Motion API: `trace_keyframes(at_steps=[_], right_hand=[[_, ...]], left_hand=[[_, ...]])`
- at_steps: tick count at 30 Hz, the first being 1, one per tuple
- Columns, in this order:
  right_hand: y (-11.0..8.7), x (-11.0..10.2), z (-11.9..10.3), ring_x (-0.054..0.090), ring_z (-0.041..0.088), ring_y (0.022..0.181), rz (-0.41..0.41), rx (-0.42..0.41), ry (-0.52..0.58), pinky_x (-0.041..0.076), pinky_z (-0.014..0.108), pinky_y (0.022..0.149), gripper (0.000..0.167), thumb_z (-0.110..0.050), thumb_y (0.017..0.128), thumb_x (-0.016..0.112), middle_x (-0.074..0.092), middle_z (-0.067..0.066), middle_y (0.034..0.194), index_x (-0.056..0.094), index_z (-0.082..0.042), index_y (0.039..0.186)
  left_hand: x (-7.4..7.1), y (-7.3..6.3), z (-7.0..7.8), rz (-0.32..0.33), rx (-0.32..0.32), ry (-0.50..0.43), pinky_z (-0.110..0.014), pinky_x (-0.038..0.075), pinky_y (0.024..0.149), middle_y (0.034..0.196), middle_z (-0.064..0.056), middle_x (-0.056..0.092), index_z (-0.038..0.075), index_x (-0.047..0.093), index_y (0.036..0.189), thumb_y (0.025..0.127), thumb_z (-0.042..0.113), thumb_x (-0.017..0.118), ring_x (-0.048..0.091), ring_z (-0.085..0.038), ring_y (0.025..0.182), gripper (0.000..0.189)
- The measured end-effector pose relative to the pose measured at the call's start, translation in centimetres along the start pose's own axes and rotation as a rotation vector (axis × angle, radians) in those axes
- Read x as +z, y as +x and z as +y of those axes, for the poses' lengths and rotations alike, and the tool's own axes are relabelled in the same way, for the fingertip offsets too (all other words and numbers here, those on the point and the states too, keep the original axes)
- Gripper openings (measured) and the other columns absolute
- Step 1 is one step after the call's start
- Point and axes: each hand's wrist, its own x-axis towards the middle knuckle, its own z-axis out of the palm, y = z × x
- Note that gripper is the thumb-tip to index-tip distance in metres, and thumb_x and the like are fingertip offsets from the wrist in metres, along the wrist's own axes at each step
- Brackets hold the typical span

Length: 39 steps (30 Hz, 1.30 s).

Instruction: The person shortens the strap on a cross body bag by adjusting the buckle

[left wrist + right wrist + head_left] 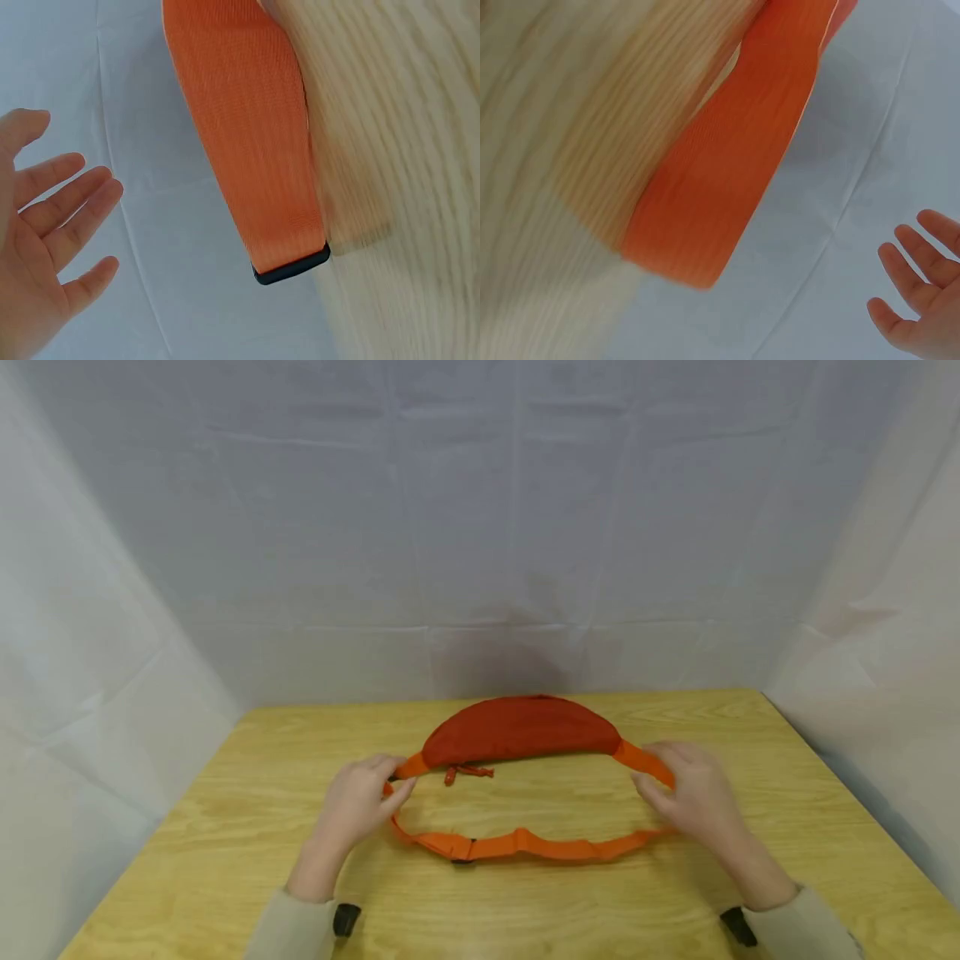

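A red waist pack (521, 729) lies near the back of the table, its curved side away from me. Its orange strap (555, 847) forms a loop toward me, with a black slider on the front stretch. Small red zipper pulls (471, 771) hang below the pouch. My left hand (360, 797) is by the loop's left bend, fingers extended. In the left wrist view the strap there ends in a black buckle piece (292, 268), apart from the spread fingers (71, 217). By the right bend is my right hand (693, 789); the right wrist view shows its spread fingers (907, 274) off the strap.
The pale wooden table (540, 910) carries the pack. White creased sheets hang behind it (510, 527) and at both sides. Black bands show at my left cuff (346, 919) and right cuff (738, 927).
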Motion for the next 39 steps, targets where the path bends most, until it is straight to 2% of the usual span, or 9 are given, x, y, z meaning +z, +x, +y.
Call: trace_keyframes(at_steps=[5, 10, 15, 22, 25, 28, 32, 36, 39], right_hand=[[0.3, 0.8, -1.1, 0.058, 0.029, 0.082, -0.067, -0.006, 0.055, 0.045, 0.045, 0.071, 0.031, -0.019, 0.069, 0.071, 0.063, 0.012, 0.088, 0.065, 0.000, 0.094], [0.4, 1.9, -2.4, 0.058, 0.027, 0.085, -0.170, -0.031, 0.041, 0.043, 0.045, 0.075, 0.034, -0.025, 0.071, 0.072, 0.064, 0.009, 0.090, 0.065, -0.002, 0.095], [0.4, 2.8, -3.7, 0.057, 0.025, 0.089, -0.296, -0.032, 0.030, 0.041, 0.045, 0.080, 0.035, -0.032, 0.074, 0.069, 0.063, 0.005, 0.093, 0.065, -0.006, 0.097], [0.5, 4.0, -5.3, 0.056, 0.022, 0.089, -0.359, -0.149, 0.056, 0.041, 0.042, 0.081, 0.037, -0.036, 0.072, 0.070, 0.063, 0.003, 0.090, 0.066, -0.007, 0.093], [0.5, 4.4, -5.9, 0.056, 0.022, 0.089, -0.399, -0.180, 0.073, 0.040, 0.043, 0.082, 0.038, -0.036, 0.073, 0.069, 0.064, 0.003, 0.090, 0.066, -0.006, 0.095], [0.5, 4.7, -6.4, 0.055, 0.022, 0.091, -0.450, -0.190, 0.073, 0.039, 0.044, 0.083, 0.039, -0.037, 0.075, 0.067, 0.063, 0.003, 0.091, 0.066, -0.006, 0.097], [0.4, 5.2, -6.8, 0.055, 0.022, 0.093, -0.513, -0.205, 0.044, 0.039, 0.043, 0.084, 0.042, -0.041, 0.076, 0.065, 0.062, 0.003, 0.094, 0.065, -0.007, 0.101], [0.5, 5.6, -7.1, 0.055, 0.020, 0.095, -0.547, -0.211, 0.016, 0.039, 0.042, 0.085, 0.046, -0.043, 0.076, 0.065, 0.062, 0.003, 0.098, 0.063, -0.009, 0.105], [0.6, 5.8, -7.5, 0.055, 0.019, 0.095, -0.562, -0.222, 0.004, 0.040, 0.041, 0.085, 0.048, -0.045, 0.075, 0.065, 0.061, 0.002, 0.100, 0.062, -0.010, 0.107]], left_hand=[[0.5, 0.1, 0.4, -0.055, 0.016, -0.027, -0.034, 0.048, 0.066, 0.090, -0.008, 0.064, 0.005, 0.065, 0.095, 0.081, 0.028, 0.064, 0.056, -0.011, 0.058, 0.027], [0.9, 0.2, 1.0, -0.160, 0.053, -0.077, -0.035, 0.048, 0.071, 0.094, -0.007, 0.063, 0.005, 0.064, 0.101, 0.082, 0.026, 0.063, 0.060, -0.019, 0.078, 0.028], [1.2, 0.4, 1.4, -0.279, 0.082, -0.134, -0.035, 0.047, 0.073, 0.098, -0.009, 0.062, 0.003, 0.062, 0.104, 0.084, 0.026, 0.060, 0.059, -0.020, 0.084, 0.031], [1.6, 0.4, 1.7, -0.324, 0.180, -0.199, -0.033, 0.047, 0.073, 0.101, -0.007, 0.060, 0.003, 0.062, 0.103, 0.084, 0.025, 0.061, 0.059, -0.019, 0.082, 0.029], [1.7, 0.3, 1.9, -0.385, 0.206, -0.247, -0.033, 0.047, 0.074, 0.102, -0.007, 0.060, 0.002, 0.062, 0.104, 0.085, 0.026, 0.060, 0.059, -0.018, 0.085, 0.031], [1.7, 0.4, 2.1, -0.495, 0.198, -0.293, -0.034, 0.045, 0.079, 0.104, -0.007, 0.059, 0.002, 0.062, 0.106, 0.084, 0.030, 0.060, 0.056, -0.020, 0.094, 0.036], [1.8, 0.3, 2.3, -0.631, 0.187, -0.327, -0.031, 0.044, 0.080, 0.104, -0.005, 0.059, 0.003, 0.062, 0.108, 0.080, 0.033, 0.065, 0.055, -0.018, 0.096, 0.041], [2.1, 0.1, 2.3, -0.690, 0.187, -0.318, -0.029, 0.044, 0.080, 0.104, -0.004, 0.060, 0.004, 0.062, 0.108, 0.076, 0.030, 0.070, 0.055, -0.016, 0.095, 0.042], [2.2, 0.0, 2.4, -0.710, 0.190, -0.276, -0.030, 0.043, 0.082, 0.104, -0.002, 0.060, 0.006, 0.062, 0.107, 0.074, 0.026, 0.071, 0.055, -0.015, 0.095, 0.040]])
